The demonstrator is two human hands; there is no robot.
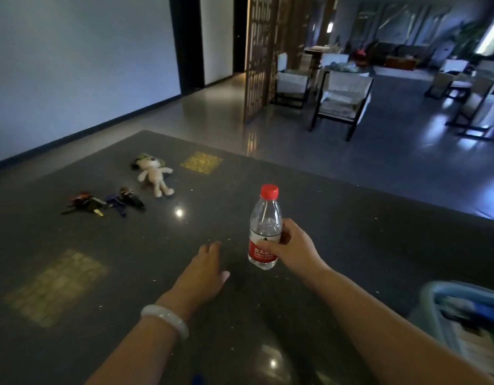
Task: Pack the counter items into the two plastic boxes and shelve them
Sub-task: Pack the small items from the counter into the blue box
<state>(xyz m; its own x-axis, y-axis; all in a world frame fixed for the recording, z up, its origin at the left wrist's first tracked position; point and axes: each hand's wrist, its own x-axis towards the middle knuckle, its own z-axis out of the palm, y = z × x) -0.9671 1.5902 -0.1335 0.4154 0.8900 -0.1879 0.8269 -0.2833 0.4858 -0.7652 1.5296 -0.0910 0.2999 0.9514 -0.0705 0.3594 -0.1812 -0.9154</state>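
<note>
The water bottle (265,227) is clear plastic with a red screw cap and a red label band around its lower half, printed with white characters. It stands upright, near the middle of the dark speckled tabletop (351,232), a little toward the person's side; whether its base touches the surface or hangs just above it cannot be told. The right hand (291,244) has its grip closed around the bottle at label height, thumb across the front of the label and fingers curled behind.

The left hand (205,269) reaches out flat and low over the tabletop just left of the bottle, fingers straight and relaxed, gripping nothing. A pale bangle (165,319) sits on that wrist.

Farther back on the left lies a small white plush toy (154,172) on its back, legs pointing toward the person. Nearer and left of it are two bunches of keys (101,202) with dark and coloured fobs, lying close together. Two yellowish patterned patches show on the tabletop surface, one (201,162) beside the plush toy and one (57,287) at the near left.

At the lower right edge is a pale blue plastic box (434,295), blurred, with some items inside that cannot be made out. Nothing lies between the bottle and that box except the right forearm.
</note>
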